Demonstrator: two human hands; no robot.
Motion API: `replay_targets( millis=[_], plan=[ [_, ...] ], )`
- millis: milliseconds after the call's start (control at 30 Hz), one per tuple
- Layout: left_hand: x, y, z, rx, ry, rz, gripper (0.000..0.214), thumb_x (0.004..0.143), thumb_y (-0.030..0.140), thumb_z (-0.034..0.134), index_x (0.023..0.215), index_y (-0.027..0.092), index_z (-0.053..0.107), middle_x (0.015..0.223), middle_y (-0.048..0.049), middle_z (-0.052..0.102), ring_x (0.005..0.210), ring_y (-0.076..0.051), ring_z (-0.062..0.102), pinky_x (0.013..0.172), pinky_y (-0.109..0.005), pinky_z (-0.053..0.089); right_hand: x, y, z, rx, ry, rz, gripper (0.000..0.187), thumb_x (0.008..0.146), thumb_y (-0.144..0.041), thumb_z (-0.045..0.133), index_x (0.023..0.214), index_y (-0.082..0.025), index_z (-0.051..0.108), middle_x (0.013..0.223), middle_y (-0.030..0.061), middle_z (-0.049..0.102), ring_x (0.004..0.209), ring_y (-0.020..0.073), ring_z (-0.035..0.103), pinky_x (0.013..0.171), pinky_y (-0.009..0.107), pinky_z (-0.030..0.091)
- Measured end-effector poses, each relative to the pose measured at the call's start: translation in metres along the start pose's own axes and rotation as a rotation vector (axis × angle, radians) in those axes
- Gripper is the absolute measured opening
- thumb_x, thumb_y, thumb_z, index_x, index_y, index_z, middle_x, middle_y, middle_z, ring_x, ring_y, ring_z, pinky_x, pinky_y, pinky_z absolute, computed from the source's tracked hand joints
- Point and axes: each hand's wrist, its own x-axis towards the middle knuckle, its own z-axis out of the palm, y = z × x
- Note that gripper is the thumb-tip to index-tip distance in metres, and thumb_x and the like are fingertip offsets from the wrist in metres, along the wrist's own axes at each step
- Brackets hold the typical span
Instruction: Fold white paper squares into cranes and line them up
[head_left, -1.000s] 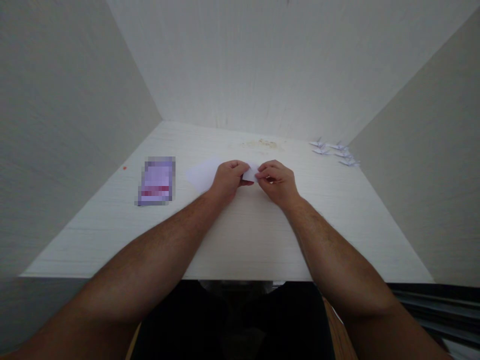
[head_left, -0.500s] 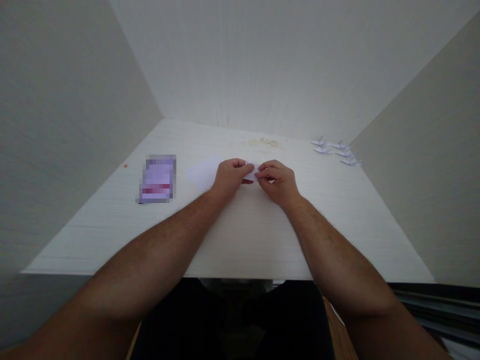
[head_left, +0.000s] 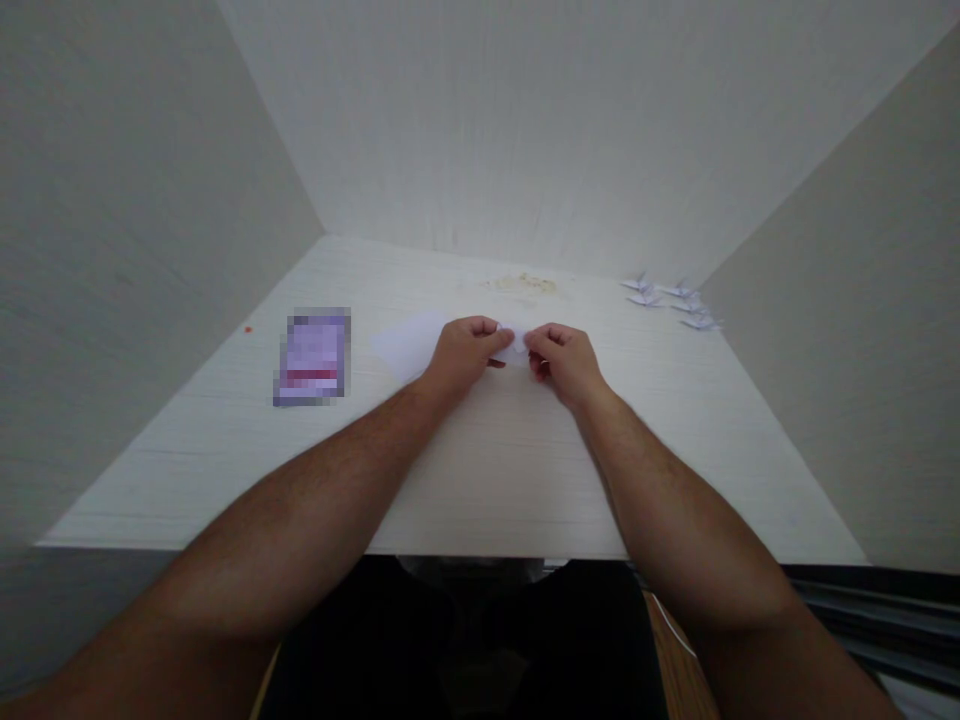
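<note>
A small piece of white folded paper (head_left: 516,352) is held between my two hands above the middle of the table. My left hand (head_left: 469,350) pinches its left part, thumb on top and fingers underneath. At its right edge my right hand (head_left: 564,358) grips it between thumb and fingertips. The fingers hide much of the paper, so its exact folds cannot be made out. White paper sheets (head_left: 409,342) lie flat just left of my left hand, partly covered by it.
Several folded paper cranes (head_left: 679,300) stand at the table's back right corner. A blurred purple-white pack (head_left: 313,355) lies on the left, with a small orange bit (head_left: 248,330) beyond it. Yellowish marks (head_left: 525,285) stain the back. Panels (head_left: 555,130) wall three sides.
My right hand has shifted slightly to the right, and more of the paper shows between the hands. The left hand has barely moved.
</note>
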Motion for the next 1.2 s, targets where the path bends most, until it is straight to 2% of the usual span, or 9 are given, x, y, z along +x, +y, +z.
replay_targets(
  millis=[100,433,700,1000,1200],
  plan=[
    [-0.0010,0.0002,0.0000,0.001,-0.015,0.004,0.022,0.067,0.029,0.076,0.066,0.015,0.059,0.066,0.0001,0.063,0.057,-0.010,0.059,0.050,-0.021,0.052,-0.0006,0.0026,-0.0013,0.019,-0.046,-0.009,0.023,0.071,-0.036,0.071,0.063,-0.020,0.056,0.048,-0.0038,0.055,0.039,0.0077,0.045,0.037,0.021,0.034],
    [-0.0019,0.0024,0.0010,0.016,0.001,-0.007,0.021,0.068,0.026,0.077,0.065,0.015,0.059,0.065,-0.0003,0.063,0.056,-0.010,0.059,0.049,-0.022,0.052,-0.0015,0.0025,-0.0025,-0.020,-0.049,-0.051,0.024,0.069,-0.034,0.073,0.062,-0.020,0.055,0.049,-0.0047,0.056,0.039,0.0077,0.047,0.038,0.021,0.039],
    [-0.0039,0.0033,0.0019,0.045,0.017,-0.009,0.021,0.068,0.027,0.078,0.066,0.015,0.061,0.065,-0.0004,0.064,0.056,-0.010,0.060,0.051,-0.022,0.054,0.0001,0.0038,-0.0033,-0.117,-0.045,-0.063,0.021,0.072,-0.034,0.069,0.064,-0.019,0.055,0.049,-0.0043,0.057,0.039,0.0080,0.048,0.039,0.021,0.038],
    [-0.0046,0.0047,0.0012,0.135,0.042,0.012,0.016,0.067,0.025,0.076,0.071,0.014,0.065,0.065,-0.0008,0.066,0.056,-0.011,0.060,0.053,-0.023,0.052,-0.0032,-0.0016,-0.0031,-0.298,-0.055,-0.070,0.015,0.073,-0.029,0.064,0.065,-0.018,0.058,0.047,-0.0034,0.057,0.039,0.0081,0.048,0.038,0.020,0.033],
    [-0.0083,0.0089,0.0015,0.206,0.060,0.074,0.024,0.066,0.024,0.076,0.086,0.014,0.070,0.068,-0.0012,0.069,0.056,-0.009,0.057,0.053,-0.021,0.044,-0.0030,-0.0006,-0.0039,-0.295,-0.078,-0.055,0.011,0.072,-0.026,0.063,0.065,-0.018,0.058,0.048,-0.0031,0.057,0.041,0.0085,0.049,0.039,0.021,0.033]
  ],
)
